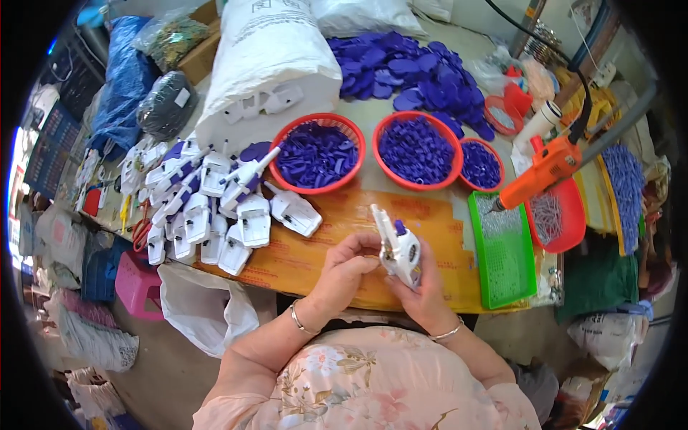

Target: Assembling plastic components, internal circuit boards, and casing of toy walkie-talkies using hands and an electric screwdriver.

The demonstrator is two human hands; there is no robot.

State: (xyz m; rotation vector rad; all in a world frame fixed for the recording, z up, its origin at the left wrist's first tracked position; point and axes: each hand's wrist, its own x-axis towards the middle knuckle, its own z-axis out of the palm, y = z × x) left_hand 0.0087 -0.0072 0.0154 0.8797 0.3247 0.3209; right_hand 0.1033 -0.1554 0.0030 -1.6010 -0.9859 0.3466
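My right hand (428,283) is wrapped round the right side of a white plastic housing (405,258), which is tilted upright above the table's front edge. The housing has a long narrow neck, a purple piece near its top and a dark oval patch on its face. At its left edge the thumb and fingers of my left hand (345,266) are closed against it; small dark parts show there. What lies between those fingertips is too small to tell. To the left lies a pile of similar white housings (215,197), some with purple parts.
Red baskets of small purple pieces (319,154) (418,150) (480,165) stand behind my hands. An orange power screwdriver (541,175) hangs over a green tray (507,269) of small metal parts, beside a red bin (566,215). Purple ovals (408,72) and a white sack (276,50) lie at the back.
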